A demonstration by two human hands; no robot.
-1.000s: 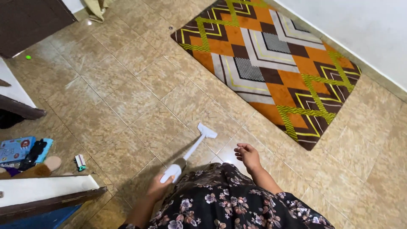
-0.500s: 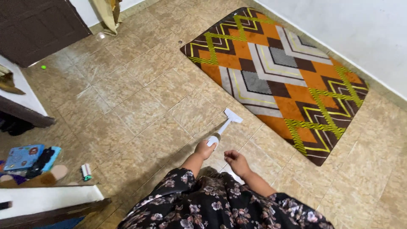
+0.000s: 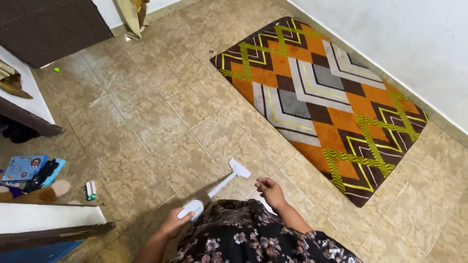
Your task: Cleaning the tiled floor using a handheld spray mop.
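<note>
- Small toys point(image 3: 90, 190) and a blue box point(image 3: 22, 167) lie on the tiled floor point(image 3: 146, 126), well left of the white hand vacuum point(image 3: 214, 189) — a wide sweep could suck one in.
- Left hand point(image 3: 174, 223) grips the vacuum's body; its nozzle rests on the tiles, near the patterned rug point(image 3: 317, 97) — the fringe might catch.
- Right hand point(image 3: 269, 191), just right of the vacuum, hangs loosely curled, holding nothing.

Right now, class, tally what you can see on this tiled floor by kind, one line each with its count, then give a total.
Patterned rug: 1
White handheld vacuum, held in the left hand: 1
Small green ball: 1
Blue picture books: 2
Small green-and-white toy: 1
Total: 6
The right hand holds nothing.
</note>
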